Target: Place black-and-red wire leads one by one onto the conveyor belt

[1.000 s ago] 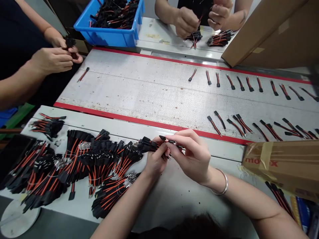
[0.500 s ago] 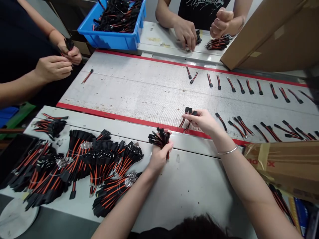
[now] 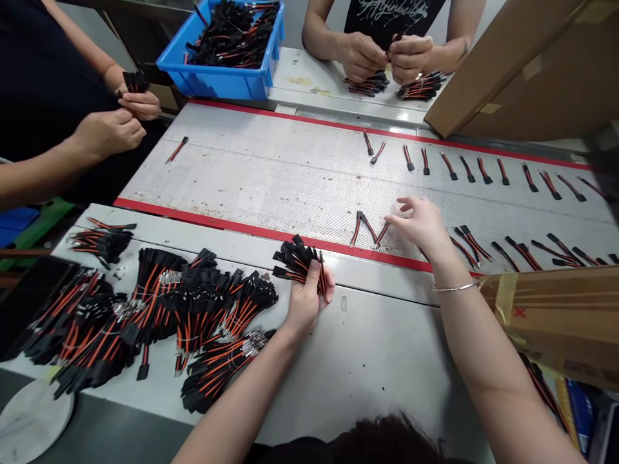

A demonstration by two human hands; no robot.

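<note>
My left hand [image 3: 309, 290] is closed around a fanned bunch of short red-and-black connector leads [image 3: 296, 259], held over the near edge of the belt. Their black plugs point up and to the left. My right hand [image 3: 416, 222] hovers over the mesh belt with its fingers apart. Just left of its fingertips lie a few loose leads [image 3: 368, 227] in a zigzag; one lies right by a fingertip, and I cannot tell whether they touch. Left of my left hand, tied bundles of the same leads [image 3: 198, 309] cover the white tabletop [image 3: 367, 374].
The mesh conveyor belt [image 3: 271, 167] has red edges and carries rows of leads [image 3: 481, 169] on its right. A blue bin [image 3: 217, 80] of leads stands at the back. Cardboard boxes [image 3: 546, 316] flank the right side. Two co-workers handle leads [image 3: 135, 82] across and at left.
My right hand has let go of several leads, leaving them on the belt, and moved right and up with fingers spread. My left hand has turned its bunch slightly leftward.
</note>
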